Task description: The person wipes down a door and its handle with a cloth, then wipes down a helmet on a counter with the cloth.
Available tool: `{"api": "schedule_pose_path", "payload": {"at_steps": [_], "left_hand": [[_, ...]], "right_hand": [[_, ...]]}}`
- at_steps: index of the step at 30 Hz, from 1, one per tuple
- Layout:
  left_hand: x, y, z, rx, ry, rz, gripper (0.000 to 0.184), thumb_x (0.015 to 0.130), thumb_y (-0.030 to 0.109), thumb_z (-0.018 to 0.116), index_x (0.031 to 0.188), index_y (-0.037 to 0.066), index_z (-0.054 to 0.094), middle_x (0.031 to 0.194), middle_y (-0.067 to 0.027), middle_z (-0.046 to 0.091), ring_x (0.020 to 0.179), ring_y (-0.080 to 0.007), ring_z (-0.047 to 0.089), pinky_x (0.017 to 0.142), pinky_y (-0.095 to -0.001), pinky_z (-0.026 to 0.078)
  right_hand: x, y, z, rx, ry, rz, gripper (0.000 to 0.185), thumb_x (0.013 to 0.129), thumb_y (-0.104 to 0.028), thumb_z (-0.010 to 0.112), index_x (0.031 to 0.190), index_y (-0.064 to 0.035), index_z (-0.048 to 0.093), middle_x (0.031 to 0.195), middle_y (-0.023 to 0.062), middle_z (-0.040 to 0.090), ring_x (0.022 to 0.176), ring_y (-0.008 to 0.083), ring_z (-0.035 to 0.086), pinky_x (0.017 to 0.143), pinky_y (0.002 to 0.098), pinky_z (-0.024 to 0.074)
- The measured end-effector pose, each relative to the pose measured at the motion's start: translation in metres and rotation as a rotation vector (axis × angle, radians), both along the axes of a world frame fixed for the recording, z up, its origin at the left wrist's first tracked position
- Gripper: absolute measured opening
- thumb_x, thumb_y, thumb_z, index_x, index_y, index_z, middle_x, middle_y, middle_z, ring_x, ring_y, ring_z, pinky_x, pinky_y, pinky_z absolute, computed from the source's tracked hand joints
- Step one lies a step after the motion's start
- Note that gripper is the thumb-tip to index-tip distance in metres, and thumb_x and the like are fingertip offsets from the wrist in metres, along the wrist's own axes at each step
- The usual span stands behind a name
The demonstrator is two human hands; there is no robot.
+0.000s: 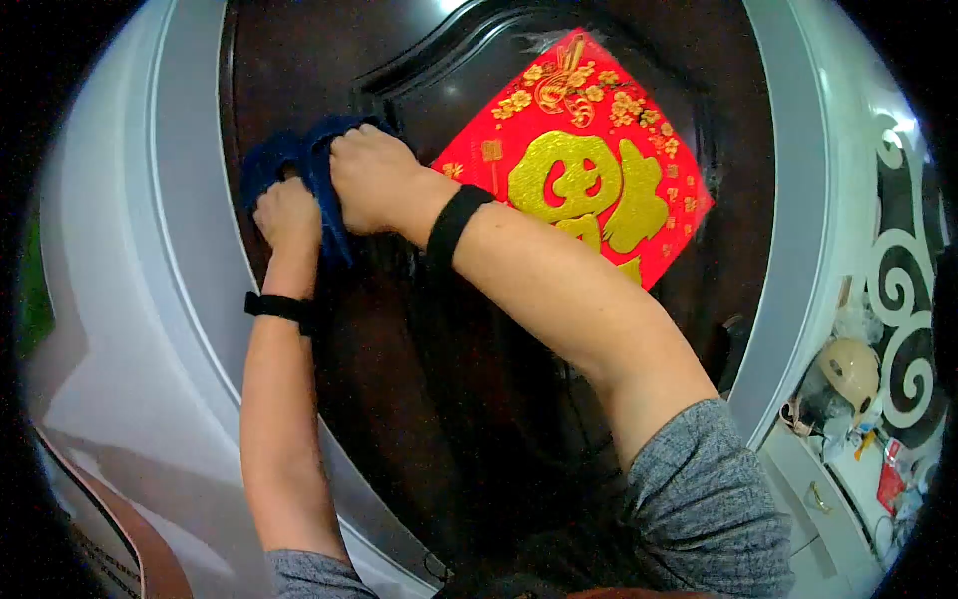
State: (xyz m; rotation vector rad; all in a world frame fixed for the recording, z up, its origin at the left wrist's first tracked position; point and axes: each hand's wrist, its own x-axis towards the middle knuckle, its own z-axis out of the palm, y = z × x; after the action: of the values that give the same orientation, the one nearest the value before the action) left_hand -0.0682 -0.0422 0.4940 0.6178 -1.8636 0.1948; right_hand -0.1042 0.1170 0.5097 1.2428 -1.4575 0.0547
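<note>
A dark blue cloth [324, 150] lies bunched against the upper left part of a dark brown door [479, 399]. My left hand [288, 215] is closed on the cloth's lower left part, fingers curled into it. Just to its right, my right hand [374, 178] grips the same cloth in a fist, and a fold hangs between the two hands. A red diamond-shaped poster [499, 125] with gold characters and flowers is on the door, right of my right hand; my right forearm covers its lower left edge.
A grey frame [190, 200] borders the door at the left, with a white wall beyond it. At the lower right stands a white cabinet [813, 489] with a beige helmet [850, 371] and a red packet [890, 479] on it. Black and white scrollwork [898, 290] rises behind.
</note>
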Motion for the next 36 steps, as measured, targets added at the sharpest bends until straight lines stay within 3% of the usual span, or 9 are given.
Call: {"api": "schedule_pose_path", "payload": {"at_steps": [6,12,17,21,24,28,29,32,36], "left_hand": [[-0.003,0.025,0.036,-0.1,0.107,-0.017,0.033,0.09,0.021,0.048,0.11,0.002,0.067,0.107,-0.0232,0.068,0.101,-0.0437,0.063,0.088,-0.0529,0.05],[-0.022,0.096,0.104,-0.133,0.018,-0.124,0.048,0.088,0.036,0.048,0.117,0.001,0.064,0.115,-0.0267,0.065,0.11,-0.0455,0.06,0.096,-0.0524,0.047],[-0.052,0.164,0.156,-0.239,-0.001,-0.234,0.064,0.086,0.052,0.048,0.13,0.007,0.059,0.126,-0.0257,0.061,0.118,-0.044,0.057,0.102,-0.0494,0.044],[-0.078,0.217,0.182,-0.285,-0.007,-0.177,0.065,0.085,0.052,0.048,0.132,0.008,0.058,0.13,-0.023,0.06,0.12,-0.0416,0.056,0.102,-0.0492,0.043],[-0.084,0.252,0.185,-0.302,-0.014,-0.165,0.064,0.085,0.051,0.048,0.131,0.008,0.058,0.13,-0.0236,0.06,0.12,-0.0416,0.056,0.102,-0.0494,0.044],[-0.098,0.276,0.178,-0.351,-0.002,-0.194,0.06,0.086,0.047,0.047,0.128,0.006,0.059,0.124,-0.0252,0.062,0.117,-0.0422,0.058,0.1,-0.0498,0.045],[-0.102,0.278,0.177,-0.346,-0.005,-0.187,0.06,0.086,0.047,0.047,0.128,0.006,0.059,0.124,-0.0252,0.062,0.117,-0.0422,0.058,0.1,-0.0498,0.045],[-0.11,0.284,0.17,-0.423,-0.015,-0.209,0.056,0.086,0.044,0.047,0.123,0.004,0.062,0.118,-0.0251,0.065,0.111,-0.0433,0.061,0.096,-0.0496,0.048],[-0.11,0.304,0.157,-0.536,-0.021,-0.204,0.047,0.087,0.04,0.048,0.11,0.003,0.067,0.109,-0.0239,0.068,0.103,-0.0427,0.064,0.09,-0.0497,0.051]], "right_hand": [[-0.012,0.036,0.032,-0.049,0.135,-0.069,0.038,0.07,-0.032,0.066,0.09,-0.0001,0.073,0.097,0.0125,0.066,0.1,0.0272,0.059,0.091,0.0363,0.0424],[-0.046,0.102,0.08,-0.172,0.152,-0.201,0.036,0.077,-0.032,0.063,0.094,-0.0021,0.074,0.104,0.0137,0.067,0.105,0.0278,0.059,0.096,0.0366,0.0415],[-0.08,0.179,0.116,-0.265,0.084,-0.342,0.035,0.078,-0.027,0.063,0.101,-0.0026,0.073,0.115,0.0158,0.066,0.115,0.0287,0.057,0.102,0.0381,0.041],[-0.118,0.234,0.119,-0.41,0.178,-0.326,0.041,0.078,-0.029,0.067,0.11,-0.0028,0.07,0.123,0.0151,0.064,0.123,0.0281,0.053,0.107,0.037,0.0386],[-0.132,0.261,0.111,-0.409,0.141,-0.258,0.043,0.078,-0.031,0.067,0.112,-0.0044,0.069,0.124,0.0143,0.064,0.122,0.0276,0.054,0.106,0.037,0.0385],[-0.127,0.287,0.091,-0.389,0.056,-0.285,0.036,0.074,-0.027,0.063,0.102,-0.007,0.073,0.115,0.0137,0.067,0.119,0.0277,0.055,0.104,0.0379,0.0388],[-0.133,0.288,0.087,-0.48,0.164,-0.101,0.032,0.072,-0.025,0.061,0.094,-0.0062,0.074,0.109,0.0146,0.069,0.115,0.0282,0.057,0.104,0.0373,0.0382],[-0.143,0.301,0.072,-0.423,0.184,-0.278,0.029,0.072,-0.024,0.061,0.09,-0.0064,0.075,0.107,0.0148,0.069,0.114,0.0289,0.058,0.104,0.0371,0.0374],[-0.152,0.313,0.06,-0.463,0.262,-0.171,0.029,0.071,-0.022,0.062,0.092,-0.0033,0.072,0.107,0.0152,0.068,0.112,0.029,0.058,0.104,0.0374,0.038]]}}
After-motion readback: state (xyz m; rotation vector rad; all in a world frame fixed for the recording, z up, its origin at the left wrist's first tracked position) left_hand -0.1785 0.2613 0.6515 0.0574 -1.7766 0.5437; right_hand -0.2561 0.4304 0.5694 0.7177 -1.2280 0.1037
